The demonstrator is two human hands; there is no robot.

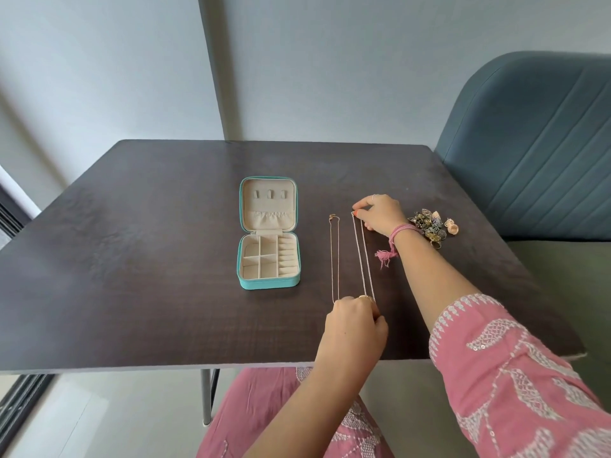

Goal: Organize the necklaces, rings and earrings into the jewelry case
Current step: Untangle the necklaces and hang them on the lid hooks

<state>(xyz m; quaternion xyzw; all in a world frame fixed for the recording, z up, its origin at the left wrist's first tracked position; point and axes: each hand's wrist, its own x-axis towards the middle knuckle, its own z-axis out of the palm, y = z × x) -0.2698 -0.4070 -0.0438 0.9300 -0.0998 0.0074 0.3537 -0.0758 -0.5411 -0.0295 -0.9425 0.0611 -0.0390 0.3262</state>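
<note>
HEAD | right hand (380,213) pinched silver necklace (363,256) clasp end at 12 o'clock; left hand (355,322) fingers gripped its 6 o'clock loop | jewelry case (268,256) lay open at 9 o'clock on table (148,259) | advice: keep chain taut, lift level, hang clasp on lid hook.

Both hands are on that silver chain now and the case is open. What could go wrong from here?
1. The long silver chain necklace, pinched by the right hand and left hand, lies close beside the thin rose-gold chain necklace; lifting carelessly could tangle them.
2. The right forearm passes near the heap of earrings and rings; it might scatter them.
</note>
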